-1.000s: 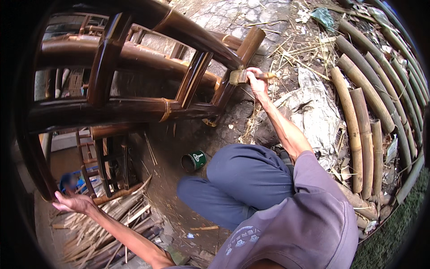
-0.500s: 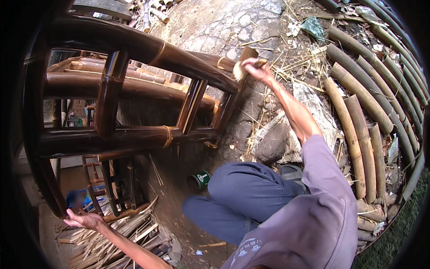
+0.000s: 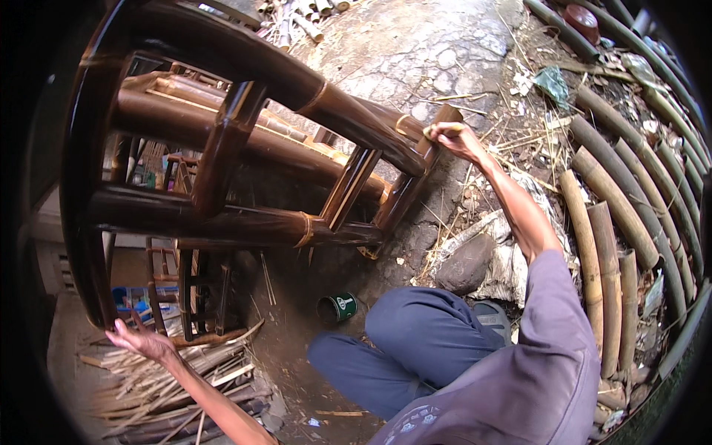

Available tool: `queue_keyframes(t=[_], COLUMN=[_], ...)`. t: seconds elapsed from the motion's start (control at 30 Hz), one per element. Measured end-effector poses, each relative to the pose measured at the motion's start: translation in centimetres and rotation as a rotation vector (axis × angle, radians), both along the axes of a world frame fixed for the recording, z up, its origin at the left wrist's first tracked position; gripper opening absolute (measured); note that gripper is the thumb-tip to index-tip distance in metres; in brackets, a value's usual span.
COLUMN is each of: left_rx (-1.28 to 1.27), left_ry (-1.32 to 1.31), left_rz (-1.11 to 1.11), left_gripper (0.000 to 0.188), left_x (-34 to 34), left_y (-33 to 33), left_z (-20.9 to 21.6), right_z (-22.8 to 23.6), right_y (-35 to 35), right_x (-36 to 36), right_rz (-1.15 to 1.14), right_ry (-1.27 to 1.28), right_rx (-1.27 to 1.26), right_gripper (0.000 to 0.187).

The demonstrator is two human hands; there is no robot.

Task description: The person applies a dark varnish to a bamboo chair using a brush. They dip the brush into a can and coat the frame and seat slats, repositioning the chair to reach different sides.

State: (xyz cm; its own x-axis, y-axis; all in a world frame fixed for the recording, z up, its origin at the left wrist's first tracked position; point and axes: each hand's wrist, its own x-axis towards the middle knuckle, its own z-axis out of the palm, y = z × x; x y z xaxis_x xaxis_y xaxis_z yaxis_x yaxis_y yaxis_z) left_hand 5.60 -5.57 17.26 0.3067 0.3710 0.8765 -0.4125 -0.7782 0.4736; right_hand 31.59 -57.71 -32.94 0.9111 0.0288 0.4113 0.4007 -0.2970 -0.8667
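A glossy dark brown bamboo frame [image 3: 215, 219], with rails and short crosspieces, stands tilted across the left and middle of the view. My right hand [image 3: 456, 141] is closed round a small brush [image 3: 429, 133] at the post on the frame's right end. The brush's pale bristles are mostly hidden by my fingers and the post. At the lower left, my left hand [image 3: 144, 343] touches the bottom end of the frame's curved left side, its fingers stretched out rather than wrapped round. A green can [image 3: 341, 306] lies near my knees.
Split bamboo lengths [image 3: 610, 289] lie in rows along the right. A grey stone [image 3: 466, 263] sits beside my foot. Bamboo scraps [image 3: 178, 378] are heaped at the lower left. More brown bamboo furniture [image 3: 189, 282] stands behind the frame, and cut bamboo [image 3: 304, 22] lies at the far side.
The whole view has shifted, so the scene lies farther right and lower. My right hand has turned on the post, covering more of the bristles. My left hand stays at the frame's bottom end.
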Motion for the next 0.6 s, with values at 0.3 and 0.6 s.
queue_keyframes(t=[0.3, 0.6], left_rx=[-0.116, -0.150], left_ry=[-0.047, -0.122], left_rz=[-0.055, -0.109], left_gripper=[0.078, 0.072], left_x=[1.5, 1.9], left_y=[-3.8, -4.1], left_z=[-0.4, -1.0], right_z=[3.8, 29.3], right_y=[8.5, 7.8], right_x=[-6.7, -5.2], right_rz=[-0.390, -0.081], right_ry=[0.253, 0.069], right_rx=[0.672, 0.856], right_gripper=[0.011, 0.015])
